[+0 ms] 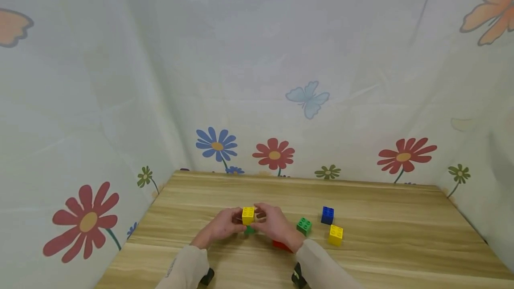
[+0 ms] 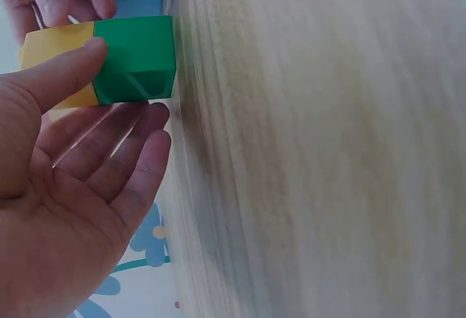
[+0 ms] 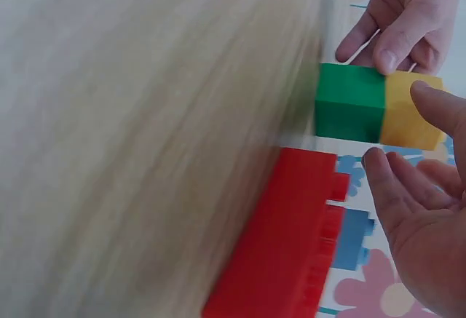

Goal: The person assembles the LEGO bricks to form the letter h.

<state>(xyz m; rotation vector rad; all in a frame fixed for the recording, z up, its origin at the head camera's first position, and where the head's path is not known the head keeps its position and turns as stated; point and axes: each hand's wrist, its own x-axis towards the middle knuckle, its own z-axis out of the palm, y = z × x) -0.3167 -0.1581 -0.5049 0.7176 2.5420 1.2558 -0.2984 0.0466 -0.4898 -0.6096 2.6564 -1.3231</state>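
Between thumb and fingers, the left hand (image 1: pixel 222 226) pinched the yellow block (image 1: pixel 248 217), its thumb reaching the seam with the green block (image 2: pixel 135 60) underneath. The right hand (image 1: pixel 277 224) had its thumb over the yellow block too, its fingers spread (whether they pressed, I could not tell). The joined pair stood upright, the green base at or just above the wooden table (image 1: pixel 385 244). Both looked like light, stiff plastic, hard to harm but smooth-sided, so a gentle pinch on opposite flat walls, across the seam, seemed the surest hold. Near the right hand lay a red block (image 3: pixel 262 245); farther right sat a loose green block (image 1: pixel 304 226), a blue block (image 1: pixel 327 215) and a loose yellow block (image 1: pixel 335 235), with a flowered cloth (image 1: pixel 257 57) behind everything
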